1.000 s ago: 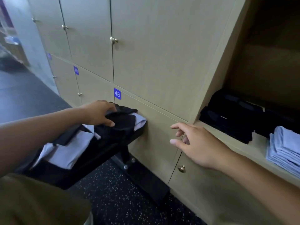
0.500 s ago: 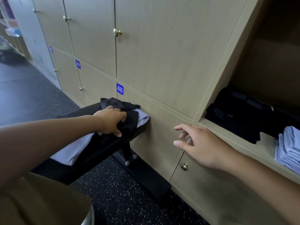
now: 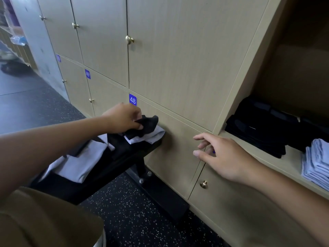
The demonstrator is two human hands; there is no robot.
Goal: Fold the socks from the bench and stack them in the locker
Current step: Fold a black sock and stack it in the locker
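Observation:
My left hand pinches a black sock at the far end of the black bench, lifting it off a light grey sock. More grey socks lie further along the bench. My right hand hovers open in front of the closed locker doors, holding nothing. The open locker at the right holds a stack of folded black socks and a stack of folded light blue socks on its shelf.
Closed wooden locker doors with brass knobs fill the wall; blue number tags 48 and 49 mark two of them. The bench leg is bolted to a dark speckled floor. My tan trouser leg is at the lower left.
My left hand has gone from lying flat on the pile to pinching the black sock and raising it slightly. My right hand has stayed open in about the same place.

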